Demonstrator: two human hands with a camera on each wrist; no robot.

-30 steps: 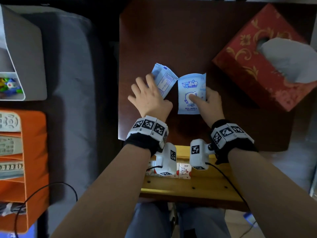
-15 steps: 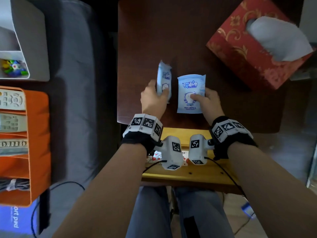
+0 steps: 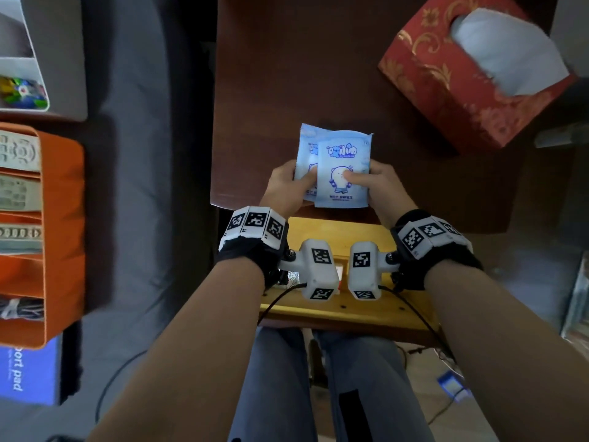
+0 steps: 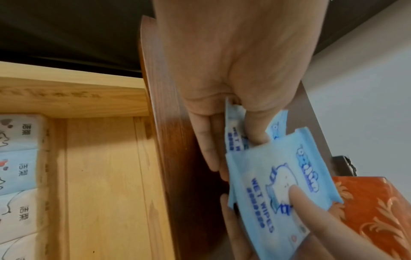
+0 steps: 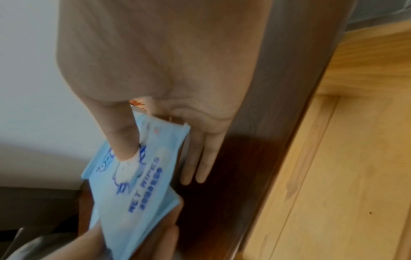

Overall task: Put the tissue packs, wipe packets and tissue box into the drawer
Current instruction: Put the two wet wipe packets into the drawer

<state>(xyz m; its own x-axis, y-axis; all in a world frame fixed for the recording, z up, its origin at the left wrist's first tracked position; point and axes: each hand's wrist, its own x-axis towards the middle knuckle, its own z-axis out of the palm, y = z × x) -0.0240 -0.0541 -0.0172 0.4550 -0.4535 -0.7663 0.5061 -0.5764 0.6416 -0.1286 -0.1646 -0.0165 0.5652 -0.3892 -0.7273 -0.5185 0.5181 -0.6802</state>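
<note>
A home living room; grey sofa (image 3: 134, 186), remote controls (image 3: 19, 173) in orange organiser (image 3: 63, 237), dark wooden table (image 3: 287, 74)

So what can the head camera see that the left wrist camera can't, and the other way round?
Only the head view shows the orange organizer with remotes and both forearms. Only the left wrist view shows tissue packs lying inside the drawer. Both show the left hand and right hand holding two wipe packets and the red tissue box.

orange organizer (image 3: 62, 218) holding remote controls (image 3: 19, 193), grey bin (image 3: 60, 55), dark wooden table (image 3: 287, 74)
</note>
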